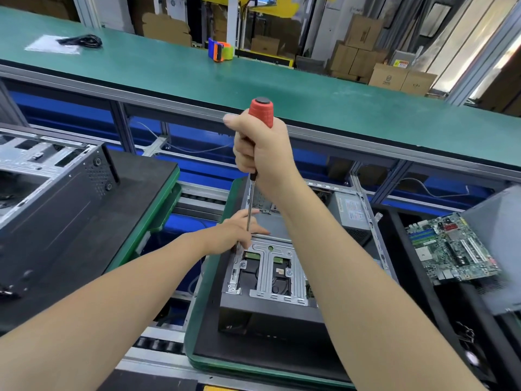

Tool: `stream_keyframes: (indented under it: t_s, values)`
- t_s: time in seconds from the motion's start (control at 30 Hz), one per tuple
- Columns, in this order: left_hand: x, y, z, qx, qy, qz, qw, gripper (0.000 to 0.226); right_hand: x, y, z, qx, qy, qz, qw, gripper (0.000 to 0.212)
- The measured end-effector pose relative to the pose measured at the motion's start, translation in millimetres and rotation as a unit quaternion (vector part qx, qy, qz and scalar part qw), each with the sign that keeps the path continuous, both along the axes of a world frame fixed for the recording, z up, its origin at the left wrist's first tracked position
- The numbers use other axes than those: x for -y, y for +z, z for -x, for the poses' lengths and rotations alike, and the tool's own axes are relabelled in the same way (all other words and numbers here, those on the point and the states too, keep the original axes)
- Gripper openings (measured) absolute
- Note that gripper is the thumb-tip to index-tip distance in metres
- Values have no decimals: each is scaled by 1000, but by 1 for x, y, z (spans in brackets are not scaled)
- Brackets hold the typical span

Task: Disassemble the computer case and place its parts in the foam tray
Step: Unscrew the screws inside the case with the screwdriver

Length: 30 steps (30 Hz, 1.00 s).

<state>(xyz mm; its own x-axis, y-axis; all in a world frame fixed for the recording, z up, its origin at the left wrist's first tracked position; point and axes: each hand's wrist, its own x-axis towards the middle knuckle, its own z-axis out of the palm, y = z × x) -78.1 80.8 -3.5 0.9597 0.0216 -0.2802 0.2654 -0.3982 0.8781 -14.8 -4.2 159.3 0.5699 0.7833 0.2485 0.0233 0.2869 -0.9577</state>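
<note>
Screwdriver stands upright in my right hand, gripped by its handle; below, my left hand rests straight-fingered on the computer case, touching the shaft.

Screwdriver: red ribbed handle, plastic or perhaps rubber, with a matt black end cap; thin shaft of smooth, bright metal.
Computer case: matt black outer shell; bare grey sheet metal inside, dull sheen.
Drive bracket: stamped silvery metal, lightly glossy.
Motherboard: green circuit board, slightly glossy, with plastic and metal fittings.
Foam tray: black foam, matt.
Desk: green matt covering, smooth; pale metal edge rail.
Second case: matt black painted metal, part perforated.
Cardboard boxes: brown, dull.
</note>
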Motion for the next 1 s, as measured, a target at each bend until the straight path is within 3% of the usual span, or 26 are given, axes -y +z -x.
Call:
stream_keyframes:
  t_s: [0.1, 0.27, 0.4, 0.53, 0.67, 0.8, 1.0]
  values:
    - [-4, -12, -13, -15, 22, -12, 1000, 37, 3, 0, -16, -30, 148, -15, 988, 34]
    - [-9, -20, -16, 0, 4, -3, 1000, 69, 8, -4, -39, -100, 359, -43, 927, 41]
    - [-6, -16, -17, 8, 14, -23, 1000, 79, 12, -6, -49, -120, 403, -51, 906, 47]
    - [-3, -2, -4, 44, 0, -32, 999, 61, 19, -5, -52, -118, 320, -45, 939, 40]
    - [-16, 4, 8, 60, -14, -67, 996, 36, 23, -1, -42, -78, 64, -20, 995, 18]
    - [-27, 10, 7, 77, -9, -111, 991, 17, 17, -4, -25, -20, -126, -6, 992, 24]
    - [-30, 19, 7, 55, -27, -213, 975, 37, 12, -11, -10, -22, -119, -58, 991, 22]
